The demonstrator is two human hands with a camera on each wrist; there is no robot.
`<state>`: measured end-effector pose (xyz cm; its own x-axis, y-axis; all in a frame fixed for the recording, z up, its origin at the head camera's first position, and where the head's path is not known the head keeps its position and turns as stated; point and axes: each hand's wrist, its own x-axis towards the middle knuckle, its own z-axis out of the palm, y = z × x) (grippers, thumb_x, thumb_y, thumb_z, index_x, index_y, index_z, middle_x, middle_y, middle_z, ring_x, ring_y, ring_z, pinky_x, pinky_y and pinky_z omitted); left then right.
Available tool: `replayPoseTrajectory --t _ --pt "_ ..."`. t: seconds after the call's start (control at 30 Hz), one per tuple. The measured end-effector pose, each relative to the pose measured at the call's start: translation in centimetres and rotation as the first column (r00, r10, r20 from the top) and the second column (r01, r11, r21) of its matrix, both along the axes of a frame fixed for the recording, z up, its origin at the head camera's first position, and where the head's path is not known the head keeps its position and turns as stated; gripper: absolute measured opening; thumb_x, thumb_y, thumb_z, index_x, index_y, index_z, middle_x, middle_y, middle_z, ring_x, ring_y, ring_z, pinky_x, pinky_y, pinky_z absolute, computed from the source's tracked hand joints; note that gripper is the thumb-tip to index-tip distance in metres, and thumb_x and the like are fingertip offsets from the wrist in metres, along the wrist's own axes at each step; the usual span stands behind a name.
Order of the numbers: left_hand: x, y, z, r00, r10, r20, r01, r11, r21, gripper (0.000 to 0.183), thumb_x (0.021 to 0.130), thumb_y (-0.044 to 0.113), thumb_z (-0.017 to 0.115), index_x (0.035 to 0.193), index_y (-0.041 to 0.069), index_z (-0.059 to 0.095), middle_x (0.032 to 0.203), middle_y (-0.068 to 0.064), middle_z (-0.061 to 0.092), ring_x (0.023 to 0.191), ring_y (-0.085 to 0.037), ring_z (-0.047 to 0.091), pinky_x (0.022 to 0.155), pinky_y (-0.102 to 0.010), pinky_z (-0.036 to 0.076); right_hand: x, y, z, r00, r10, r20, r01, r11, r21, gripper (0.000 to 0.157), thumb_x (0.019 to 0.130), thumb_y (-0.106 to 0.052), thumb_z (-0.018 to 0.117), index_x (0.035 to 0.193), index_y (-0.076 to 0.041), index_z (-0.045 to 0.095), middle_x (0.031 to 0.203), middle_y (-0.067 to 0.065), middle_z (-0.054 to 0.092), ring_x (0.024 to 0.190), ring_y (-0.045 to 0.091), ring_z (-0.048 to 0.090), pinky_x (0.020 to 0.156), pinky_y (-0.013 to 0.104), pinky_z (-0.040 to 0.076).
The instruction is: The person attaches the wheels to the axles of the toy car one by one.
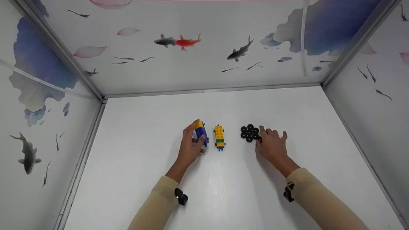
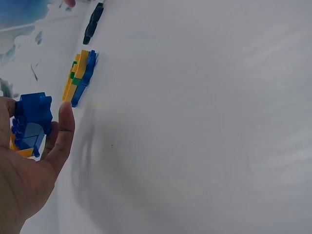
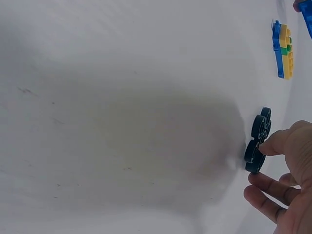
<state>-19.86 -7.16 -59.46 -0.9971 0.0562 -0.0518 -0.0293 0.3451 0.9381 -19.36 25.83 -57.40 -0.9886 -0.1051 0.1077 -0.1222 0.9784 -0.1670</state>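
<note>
My left hand (image 1: 189,143) grips a blue and yellow toy-block vehicle (image 1: 201,132) between thumb and fingers. In the left wrist view this vehicle (image 2: 34,119) is tilted, its blue side toward the camera. A second block vehicle (image 1: 219,136), yellow with a green band over a blue base, lies on the table just right of that hand. Farther right is a cluster of small black wheels (image 1: 249,133). My right hand (image 1: 273,143) is at the cluster's right edge, pinching one black wheel (image 3: 252,151) with the thumb on it and fingertips at its lower edge.
The white tabletop (image 1: 220,191) is bounded by a back wall (image 1: 204,70) and side walls printed with fish, petals and blue shapes. Grey metal strips (image 1: 153,93) run along the table's edges. A dark wrist device (image 1: 181,196) sits at each sleeve.
</note>
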Motion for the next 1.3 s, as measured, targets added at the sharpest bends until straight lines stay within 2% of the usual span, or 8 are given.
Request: replayPoseTrajectory --t 0.1,0.2,0.37,0.6,0.8,1.03,1.13,1.3 --pt "-0.1 0.0 0.0 0.997 0.017 0.079 -0.026 0.993 0.116 0.084 0.112 0.019 0.068 0.174 0.049 0.020 0.180 -0.010 0.027 0.111 -0.029 0.073 0.078 -0.033 0.070 -0.2 -0.1 0.3 1.000 -0.002 0.012 0.002 1.000 -0.012 0.055 0.105 -0.020 0.072 0.153 0.003 0.058 0.137 0.030 0.070 0.127 0.052 0.066 0.117 0.086 0.036" --pt "-0.3 0.0 0.1 0.987 0.014 0.160 -0.052 0.971 0.232 0.087 0.112 0.022 0.068 0.174 0.053 0.014 0.180 -0.014 0.028 0.117 -0.031 0.073 0.083 -0.037 0.070 -0.5 -0.2 0.5 1.000 -0.009 0.013 0.009 0.999 -0.031 0.048 0.105 -0.019 0.071 0.147 0.003 0.064 0.136 0.029 0.069 0.127 0.050 0.066 0.119 0.086 0.034" --pt "-0.1 -0.1 0.1 0.972 -0.032 0.234 -0.046 0.947 0.318 0.088 0.112 0.026 0.067 0.170 0.063 0.011 0.177 -0.019 0.030 0.128 -0.037 0.069 0.092 -0.043 0.069 -0.9 -0.8 0.8 0.999 0.003 -0.037 -0.006 0.998 -0.062 0.034 0.103 -0.016 0.074 0.130 0.005 0.073 0.126 0.027 0.069 0.118 0.047 0.069 0.120 0.087 0.032" --pt "-0.1 -0.1 0.0 0.973 -0.056 0.223 -0.031 0.930 0.367 0.090 0.111 0.021 0.068 0.168 0.066 0.015 0.171 -0.022 0.037 0.134 -0.039 0.065 0.094 -0.044 0.069 -1.5 -2.1 1.7 0.997 0.034 -0.071 -0.042 0.991 -0.125 0.030 0.104 -0.014 0.074 0.128 0.005 0.073 0.122 0.024 0.068 0.112 0.044 0.071 0.119 0.084 0.037" --pt "-0.2 0.0 0.2 0.977 -0.036 0.211 -0.040 0.937 0.347 0.093 0.105 0.025 0.078 0.166 0.067 0.022 0.166 -0.019 0.045 0.128 -0.036 0.069 0.097 -0.045 0.068 -1.7 -3.3 2.2 0.990 0.081 -0.116 -0.101 0.978 -0.181 0.029 0.104 -0.011 0.074 0.130 0.003 0.072 0.123 0.024 0.066 0.112 0.044 0.072 0.112 0.079 0.046" --pt "0.1 0.0 0.0 0.966 -0.034 0.257 -0.068 0.924 0.377 0.095 0.100 0.022 0.084 0.171 0.054 0.029 0.164 -0.019 0.049 0.128 -0.036 0.070 0.101 -0.044 0.067 -1.6 -4.4 2.1 0.975 0.158 -0.158 -0.195 0.946 -0.259 0.026 0.103 -0.006 0.075 0.127 0.004 0.071 0.123 0.025 0.063 0.110 0.048 0.071 0.102 0.073 0.055" --pt "0.2 0.1 -0.1 0.960 -0.041 0.279 -0.075 0.916 0.394 0.095 0.100 0.021 0.085 0.172 0.050 0.030 0.164 -0.018 0.051 0.131 -0.036 0.070 0.101 -0.044 0.067 -1.7 -4.9 2.2 0.976 0.169 -0.138 -0.202 0.940 -0.276 0.027 0.104 -0.007 0.076 0.129 0.003 0.071 0.124 0.023 0.063 0.112 0.044 0.070 0.102 0.068 0.057" --pt "0.4 0.3 -0.3 0.955 -0.069 0.289 -0.061 0.906 0.419 0.094 0.102 0.022 0.082 0.175 0.044 0.027 0.161 -0.019 0.053 0.133 -0.035 0.070 0.103 -0.043 0.066 -1.6 -5.9 2.7 0.982 0.183 -0.048 -0.188 0.929 -0.319 0.027 0.106 -0.009 0.073 0.133 -0.004 0.072 0.128 0.019 0.062 0.115 0.038 0.069 0.103 0.056 0.062"
